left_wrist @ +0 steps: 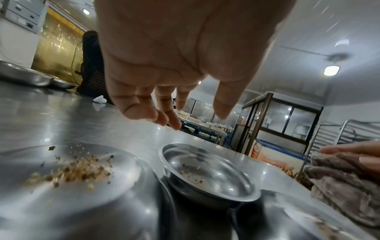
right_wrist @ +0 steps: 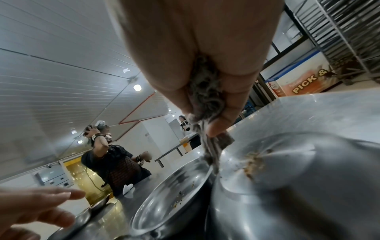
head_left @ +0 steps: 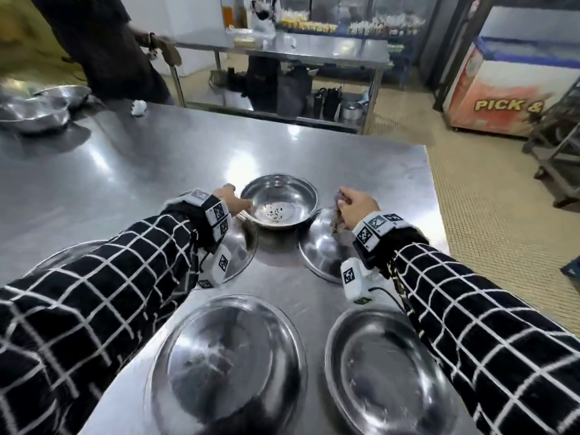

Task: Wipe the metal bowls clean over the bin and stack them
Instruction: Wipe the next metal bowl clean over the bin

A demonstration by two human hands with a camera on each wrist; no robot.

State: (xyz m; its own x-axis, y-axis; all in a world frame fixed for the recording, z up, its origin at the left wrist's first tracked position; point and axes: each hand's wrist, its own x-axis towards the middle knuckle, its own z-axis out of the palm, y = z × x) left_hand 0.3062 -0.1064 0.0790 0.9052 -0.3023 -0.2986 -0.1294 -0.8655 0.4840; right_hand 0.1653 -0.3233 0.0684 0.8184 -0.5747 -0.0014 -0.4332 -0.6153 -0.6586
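Five metal dishes lay before the person on the steel table [head_left: 157,171], and the small deep bowl [head_left: 279,202] at the far middle seemed the one in hand: it stood upright with dark crumbs in its bottom, flanked by two shallow pans and fronted by two more. The left hand [head_left: 230,202] reached for the bowl's near-left rim with fingers straight and relaxed, gripping nothing; from the left wrist view its fingertips [left_wrist: 174,125] hung above the table, apart from the bowl, so contact looked not yet made. The right hand [head_left: 354,205] was bunched round a grey-brown wiping cloth [right_wrist: 205,97], fingers and thumb pinching it so that a loose tail dangled toward the right-hand pan [head_left: 323,246]. That hold probably kept the cloth ready for scrubbing while the free hand fetched the bowl. The left-hand pan [left_wrist: 68,170] carried a scatter of tan food scraps, and the right-hand one showed a similar smear, so all three appeared uncleaned. No bin showed in any view; presumably the bowl had to be carried off the table's edge to reach one. More bowls [head_left: 34,111] sat at the far left corner near a crumpled white tissue [head_left: 138,107], beside another person [head_left: 103,42] in dark clothing. A chest freezer [head_left: 514,86] stood across the tiled floor.
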